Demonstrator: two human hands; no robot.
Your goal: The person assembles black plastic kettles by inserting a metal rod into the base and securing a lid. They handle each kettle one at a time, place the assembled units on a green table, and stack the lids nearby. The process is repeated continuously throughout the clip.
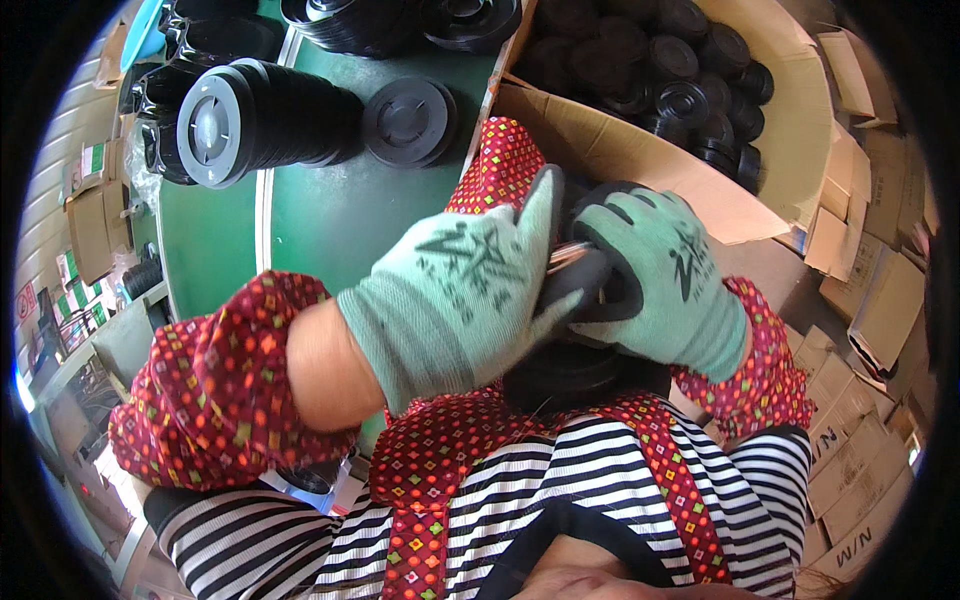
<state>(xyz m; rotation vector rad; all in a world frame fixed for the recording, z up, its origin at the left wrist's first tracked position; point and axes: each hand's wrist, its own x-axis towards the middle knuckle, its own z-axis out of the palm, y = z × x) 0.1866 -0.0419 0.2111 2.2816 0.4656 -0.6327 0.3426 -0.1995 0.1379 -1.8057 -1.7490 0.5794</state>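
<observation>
My left hand (470, 285) and my right hand (655, 275), both in pale green gloves with dark palms and fingertips, meet in front of my chest. The right fingers curl inward, and the left fingers close in toward them from the other side. Between them shows a thin, shiny, copper-coloured strip (570, 256); the rest of what they grip is hidden by the dark fingers. Directly below the hands, against my patterned apron (440, 440), are black round plastic pieces (565, 378), partly covered by the gloves.
On the green table (330, 225) lies a long stack of black round lids (275, 120), beside a short pile of lids (408, 122). More black pieces (350, 25) stand behind. A cardboard box (620, 140) at the right holds many black round parts (685, 100). Flattened cartons (850, 470) lie farther right.
</observation>
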